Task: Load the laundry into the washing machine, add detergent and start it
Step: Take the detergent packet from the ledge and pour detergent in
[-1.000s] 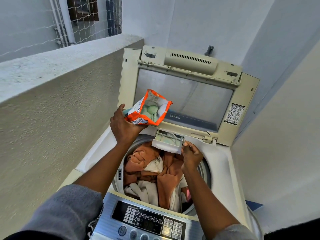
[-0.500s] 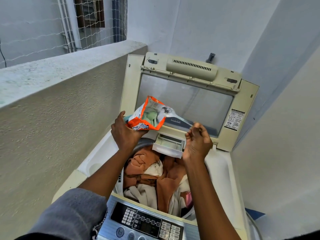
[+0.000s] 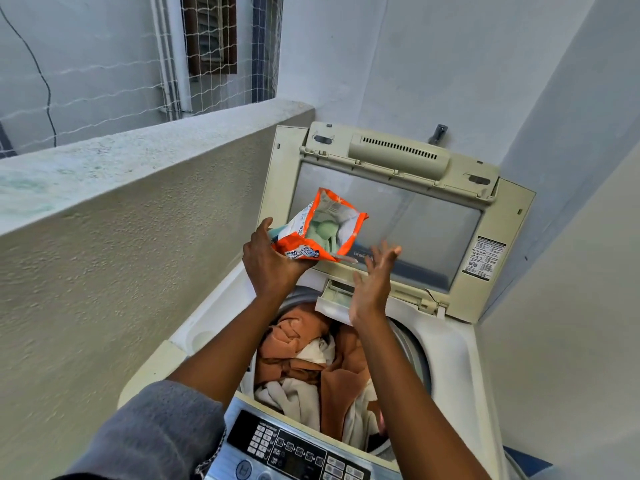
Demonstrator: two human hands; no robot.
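While the head view is looking down on the open washing machine, the left hand is gripping an orange detergent pouch by its lower end, above the machine's back edge and in front of the raised lid. The right hand is holding nothing, its fingers spread and blurred just beside the pouch's gaping mouth. Brown and white laundry is filling the drum, and the small detergent drawer is standing pulled out, partly behind the right hand.

Judging from the tilt, detergent may be spilling onto the clothes or the machine top if the pouch tips before it is over that narrow drawer.

On the pouch, "100" and what looks like "SUPER" are showing. The lid's sticker and the control panel labels are too small to read.
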